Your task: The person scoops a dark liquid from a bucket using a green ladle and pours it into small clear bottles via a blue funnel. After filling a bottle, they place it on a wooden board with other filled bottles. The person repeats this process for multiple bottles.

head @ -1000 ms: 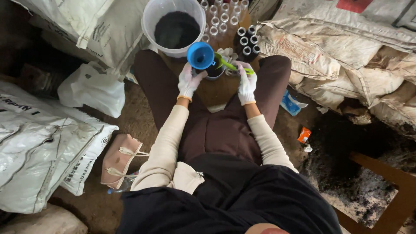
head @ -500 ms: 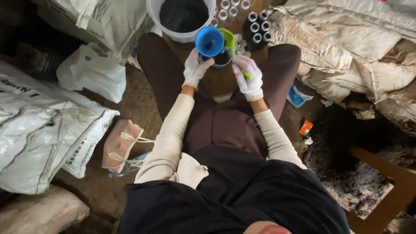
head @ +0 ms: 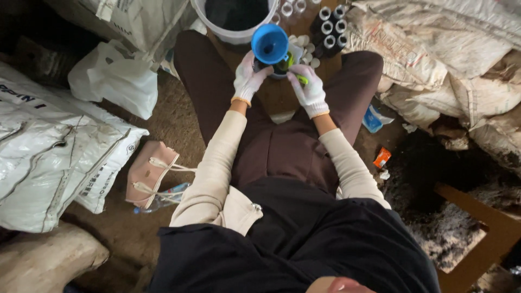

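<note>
The blue funnel [head: 269, 43] sits at twelve o'clock between the knees, atop a dark container [head: 279, 68]; the gloved left hand [head: 248, 80] curls against the funnel's side at its eight o'clock; the gloved right hand [head: 309, 91] pinches a green tool [head: 297, 76] beside it; a white bucket [head: 234, 34] stands just beyond; small bottles [head: 329, 28] cluster at one o'clock.

A blue funnel [head: 269, 43] stands upright in a small dark bottle [head: 280, 68].
</note>
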